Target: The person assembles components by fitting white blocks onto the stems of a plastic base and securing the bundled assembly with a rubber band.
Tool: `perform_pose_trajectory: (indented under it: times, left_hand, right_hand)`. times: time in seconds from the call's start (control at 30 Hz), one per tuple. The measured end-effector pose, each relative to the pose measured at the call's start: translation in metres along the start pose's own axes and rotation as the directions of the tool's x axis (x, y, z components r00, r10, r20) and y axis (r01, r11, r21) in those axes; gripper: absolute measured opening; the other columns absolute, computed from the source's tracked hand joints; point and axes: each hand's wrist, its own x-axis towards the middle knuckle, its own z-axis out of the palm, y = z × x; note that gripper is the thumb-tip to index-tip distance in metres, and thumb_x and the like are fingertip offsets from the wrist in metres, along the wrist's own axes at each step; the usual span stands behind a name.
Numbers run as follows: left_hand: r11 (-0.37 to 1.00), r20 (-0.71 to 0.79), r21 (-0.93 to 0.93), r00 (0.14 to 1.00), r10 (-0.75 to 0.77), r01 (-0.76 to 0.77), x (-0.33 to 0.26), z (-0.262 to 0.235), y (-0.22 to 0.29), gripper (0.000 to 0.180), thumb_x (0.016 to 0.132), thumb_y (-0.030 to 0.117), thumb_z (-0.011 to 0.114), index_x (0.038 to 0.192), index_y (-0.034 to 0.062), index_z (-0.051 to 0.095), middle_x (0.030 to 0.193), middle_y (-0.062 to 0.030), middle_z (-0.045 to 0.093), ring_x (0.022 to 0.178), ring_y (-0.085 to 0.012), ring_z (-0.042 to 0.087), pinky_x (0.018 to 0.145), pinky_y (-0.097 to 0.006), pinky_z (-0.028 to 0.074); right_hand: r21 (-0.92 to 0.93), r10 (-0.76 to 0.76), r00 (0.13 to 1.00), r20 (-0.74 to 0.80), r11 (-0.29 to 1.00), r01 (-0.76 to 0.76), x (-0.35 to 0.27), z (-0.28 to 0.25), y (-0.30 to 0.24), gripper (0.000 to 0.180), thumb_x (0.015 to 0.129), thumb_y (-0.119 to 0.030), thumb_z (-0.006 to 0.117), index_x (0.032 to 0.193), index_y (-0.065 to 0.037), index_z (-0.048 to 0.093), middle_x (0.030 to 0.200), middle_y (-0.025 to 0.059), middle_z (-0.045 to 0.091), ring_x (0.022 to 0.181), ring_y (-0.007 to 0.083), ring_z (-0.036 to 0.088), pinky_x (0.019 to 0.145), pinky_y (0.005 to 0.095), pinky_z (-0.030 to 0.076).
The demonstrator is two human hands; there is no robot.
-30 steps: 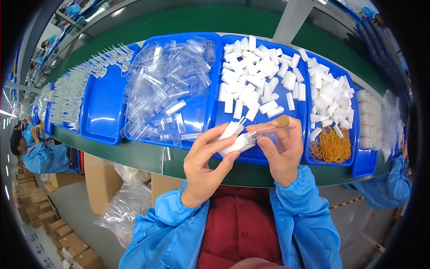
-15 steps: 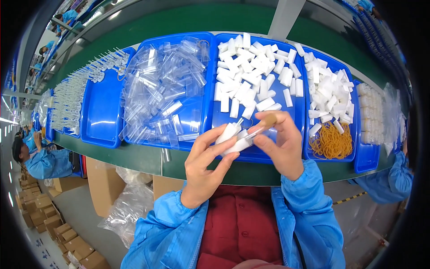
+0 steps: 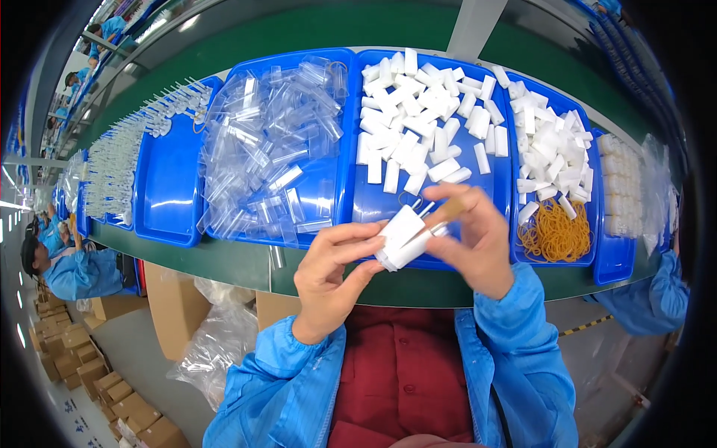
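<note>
My left hand pinches a small bundle of white block-like pieces by its lower end, above the front of the middle tray. Thin light rods stick out from the bundle's far end. On the bundle's right side, the thumb and fingers of my right hand close on one of the white pieces. A tan cover sits on a right finger, slightly blurred. Behind the hands, a blue tray bears many loose white pieces.
Clear plastic tubes fill the tray on the left, and white-stemmed parts stand farther left. To the right lie more white pieces and yellow rubber bands. Cardboard boxes stand below the green table. Other people work nearby.
The bundle has turned in my hands, so its white sides and rod ends show more. My left hand has shifted slightly left, and my right fingers have moved a little.
</note>
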Motion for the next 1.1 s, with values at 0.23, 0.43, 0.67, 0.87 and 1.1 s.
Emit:
perform_pose_trajectory:
  times: [0.23,0.43,0.67,0.87,1.1]
  left_hand:
    - [0.983,0.099,0.168,0.993,0.062,-0.078,0.000,-0.002,0.002,0.039,0.080,-0.005,0.073,0.118,0.0003,0.064,0.132,-0.0193,0.054,0.121,-0.0308,0.057,0.100,-0.037,0.048]
    - [0.956,0.276,0.285,0.961,-0.007,-0.074,0.018,-0.014,0.015,0.040,0.079,0.004,0.077,0.116,0.0064,0.063,0.134,-0.0167,0.053,0.122,-0.0318,0.054,0.102,-0.039,0.044]
    - [0.961,0.188,0.265,0.982,0.030,-0.081,0.003,-0.020,0.017,0.034,0.079,0.002,0.077,0.110,0.0057,0.068,0.133,-0.0174,0.054,0.122,-0.0332,0.055,0.099,-0.039,0.047]
    - [0.948,-0.407,0.298,0.884,0.230,-0.110,0.003,-0.078,0.021,0.033,0.085,-0.006,0.071,0.116,-0.0034,0.061,0.140,-0.0174,0.044,0.122,-0.0280,0.056,0.095,-0.037,0.056]
    - [0.991,-0.475,0.109,0.871,0.124,-0.081,-0.003,-0.084,0.016,0.028,0.086,-0.005,0.070,0.114,-0.0053,0.064,0.138,-0.0179,0.046,0.117,-0.0245,0.059,0.087,-0.031,0.058]
  right_hand:
    - [-0.196,-0.136,0.973,0.185,0.965,0.172,-0.004,-0.007,0.009,0.035,0.080,-0.012,0.081,0.108,-0.005,0.060,0.133,0.0151,0.056,0.122,0.0238,0.057,0.116,0.0456,0.029]
    - [-0.378,-0.137,0.948,0.287,0.893,0.243,-0.006,0.000,-0.004,0.036,0.076,-0.009,0.081,0.106,-0.008,0.061,0.132,0.0148,0.057,0.126,0.0263,0.055,0.119,0.0532,0.018]
    - [-0.525,-0.145,0.910,0.389,0.776,0.349,-0.002,0.009,-0.007,0.032,0.077,-0.007,0.078,0.104,-0.007,0.061,0.123,0.0118,0.066,0.128,0.0321,0.051,0.114,0.0525,0.027]
    - [-0.653,-0.266,0.812,0.520,0.490,0.578,0.067,0.062,-0.011,0.021,0.080,0.000,0.068,0.101,-0.005,0.066,0.116,0.0083,0.067,0.117,0.0273,0.056,0.099,0.0373,0.042]
    - [-0.532,0.109,0.550,0.828,-0.161,0.832,0.108,0.118,0.018,0.016,0.077,-0.012,0.061,0.091,-0.008,0.067,0.090,0.0054,0.061,0.093,0.0219,0.057,0.082,0.0347,0.045]
